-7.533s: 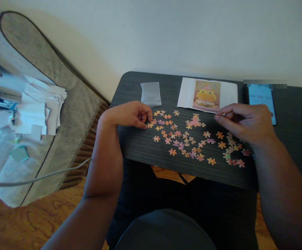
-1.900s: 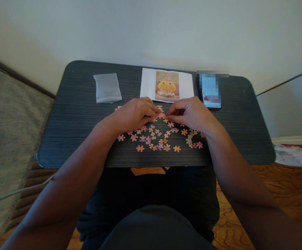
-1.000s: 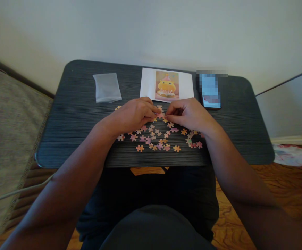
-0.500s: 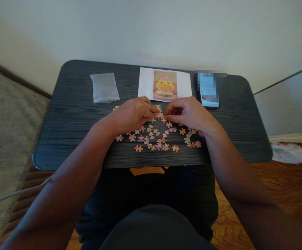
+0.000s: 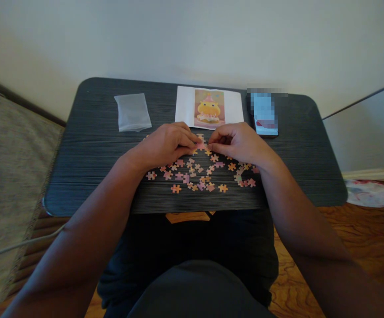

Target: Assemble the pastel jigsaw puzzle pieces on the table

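Note:
Between my hands lies a small joined group of puzzle pieces (image 5: 200,145), pink at the middle and yellowish along the lower edge. My left hand (image 5: 169,142) holds the group from its left side, fingertips on the pink part and thumb lower down. From the right, my right hand (image 5: 240,140) pinches at the group's right edge with thumb and index finger, the other fingers curled; the fingertips partly hide the piece there. Many loose puzzle pieces (image 5: 186,178) in pink, orange and purple are scattered nearer to me, some partly under my hands.
Behind the pieces lies a white sheet with a printed cartoon picture (image 5: 209,108). A clear plastic bag (image 5: 133,112) is at the back left, and a phone-like device (image 5: 265,115), partly blurred out, at the back right. The dark table (image 5: 89,145) stands against a pale wall.
Both hands stay nearly where they were at the joined pieces, with only slight finger movement. The view has shifted very slightly.

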Demonstrator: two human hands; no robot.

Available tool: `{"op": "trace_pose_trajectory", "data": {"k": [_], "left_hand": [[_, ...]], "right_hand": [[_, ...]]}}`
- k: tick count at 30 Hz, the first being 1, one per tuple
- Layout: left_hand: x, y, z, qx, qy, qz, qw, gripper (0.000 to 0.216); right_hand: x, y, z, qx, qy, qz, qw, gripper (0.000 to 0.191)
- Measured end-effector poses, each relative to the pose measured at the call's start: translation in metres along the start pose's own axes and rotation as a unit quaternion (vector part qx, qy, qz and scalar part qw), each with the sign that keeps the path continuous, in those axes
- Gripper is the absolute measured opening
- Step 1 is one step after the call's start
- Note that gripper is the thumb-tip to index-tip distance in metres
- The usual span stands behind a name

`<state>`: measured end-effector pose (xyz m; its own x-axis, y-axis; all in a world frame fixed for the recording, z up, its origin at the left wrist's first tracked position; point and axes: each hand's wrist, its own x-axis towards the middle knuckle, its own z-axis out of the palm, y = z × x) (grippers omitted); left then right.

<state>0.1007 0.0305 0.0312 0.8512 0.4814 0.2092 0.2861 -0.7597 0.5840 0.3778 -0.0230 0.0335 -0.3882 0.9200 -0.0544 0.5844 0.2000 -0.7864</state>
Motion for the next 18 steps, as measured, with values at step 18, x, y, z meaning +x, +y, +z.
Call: {"op": "trace_pose_trajectory", "data": {"k": [18], "left_hand": [[-0.009,-0.005,-0.022,0.024,0.042,-0.078,0.996,0.021]], "right_hand": [[-0.005,0.011,-0.02,-0.038,0.138,-0.025,0.989,0.012]]}}
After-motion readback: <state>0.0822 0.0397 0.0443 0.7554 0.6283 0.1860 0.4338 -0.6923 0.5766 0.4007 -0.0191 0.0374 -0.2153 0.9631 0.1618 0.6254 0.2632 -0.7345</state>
